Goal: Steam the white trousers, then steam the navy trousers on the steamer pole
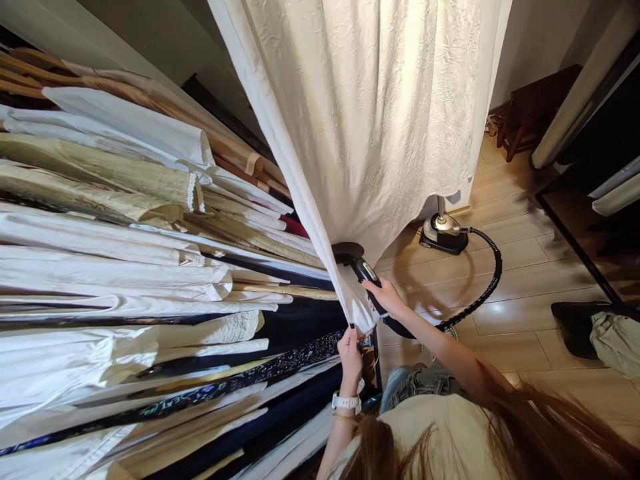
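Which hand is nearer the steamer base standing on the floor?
Right. The right hand grips the steamer handle, closer to the steamer base; the left hand pinches the white garment hem, farther off.

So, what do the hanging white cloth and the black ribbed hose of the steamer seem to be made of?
The hanging white cloth: probably cotton, matte, with a raised crinkled pattern and soft folds. The black ribbed hose: likely flexible plastic or rubber, its ridges shiny.
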Action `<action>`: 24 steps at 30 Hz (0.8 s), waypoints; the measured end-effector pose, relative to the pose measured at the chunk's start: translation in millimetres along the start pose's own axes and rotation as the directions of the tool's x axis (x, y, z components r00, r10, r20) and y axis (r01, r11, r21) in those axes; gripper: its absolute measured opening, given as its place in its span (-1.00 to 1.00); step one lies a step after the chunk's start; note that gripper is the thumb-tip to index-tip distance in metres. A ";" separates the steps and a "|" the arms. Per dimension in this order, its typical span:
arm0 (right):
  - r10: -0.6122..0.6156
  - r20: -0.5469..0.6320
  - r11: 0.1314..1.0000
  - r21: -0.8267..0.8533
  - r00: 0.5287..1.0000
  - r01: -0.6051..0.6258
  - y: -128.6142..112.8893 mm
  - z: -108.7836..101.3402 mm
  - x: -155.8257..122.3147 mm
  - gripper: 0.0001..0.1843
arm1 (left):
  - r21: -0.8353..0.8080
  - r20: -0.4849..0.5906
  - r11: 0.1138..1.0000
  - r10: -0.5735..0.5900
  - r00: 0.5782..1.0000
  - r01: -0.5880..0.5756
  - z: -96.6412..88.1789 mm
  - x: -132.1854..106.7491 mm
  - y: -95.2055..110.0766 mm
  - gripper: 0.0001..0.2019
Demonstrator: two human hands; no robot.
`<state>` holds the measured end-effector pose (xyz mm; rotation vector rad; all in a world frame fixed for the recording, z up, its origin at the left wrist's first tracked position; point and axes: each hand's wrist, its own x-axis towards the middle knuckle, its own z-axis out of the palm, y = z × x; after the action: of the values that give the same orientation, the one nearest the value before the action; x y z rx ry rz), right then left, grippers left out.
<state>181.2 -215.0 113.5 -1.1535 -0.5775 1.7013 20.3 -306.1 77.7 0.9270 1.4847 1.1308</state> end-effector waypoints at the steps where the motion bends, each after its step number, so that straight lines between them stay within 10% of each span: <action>1: 0.000 -0.007 1.000 0.009 1.000 0.000 3.4 -0.2 -0.8 -0.56 | -0.002 0.001 1.000 -0.001 1.000 0.001 -0.1 -0.2 -0.4 -0.36; 9: -0.174 -0.107 0.959 -0.243 0.979 0.144 -14.3 -12.8 7.0 -0.57 | -0.012 -0.038 0.999 0.034 0.999 -0.035 3.9 7.5 4.0 -0.38; 16: -0.506 -0.201 0.747 -0.588 0.839 0.310 -75.8 -56.4 -16.2 -0.57 | -0.129 -0.012 0.991 0.046 0.999 -0.047 20.7 24.0 6.6 -0.43; 24: -0.538 -0.443 0.825 -0.449 0.717 0.343 -97.2 -91.9 -35.9 -0.52 | -0.170 -0.081 0.984 0.034 0.996 -0.047 29.0 42.9 15.6 -0.36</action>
<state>309.7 -217.7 165.1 -1.5248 -0.7195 0.7956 40.3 -255.9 80.1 0.8051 1.4108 1.3160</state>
